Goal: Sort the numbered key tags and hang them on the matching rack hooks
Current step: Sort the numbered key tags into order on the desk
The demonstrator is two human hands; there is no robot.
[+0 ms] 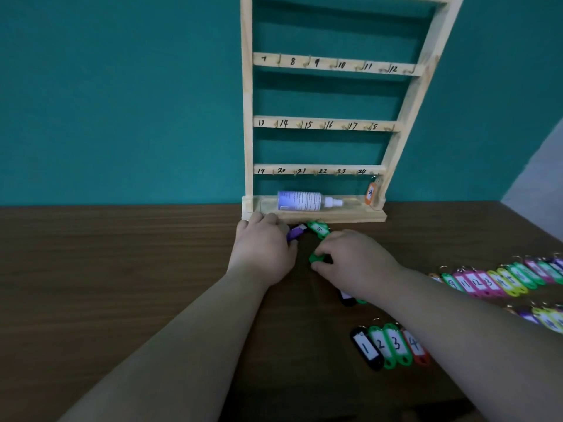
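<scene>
Leaning over the dark wooden table (122, 269), I face the pale wooden rack (247, 117) standing at its far edge. My left hand (263, 248) curls around a purple tag (296, 233) close to the rack's base, while my right hand (356, 260) pinches a green tag (318, 257) just beside it, and a second green tag (319, 229) lies between them and the rack. To my right a long row of tags (502, 277) and a short row (390, 345) numbered 1 to 4 lie flat, a spray bottle (307, 201) lies sideways in the rack's base tray, and one orange tag (370, 193) hangs under the number 24.
</scene>
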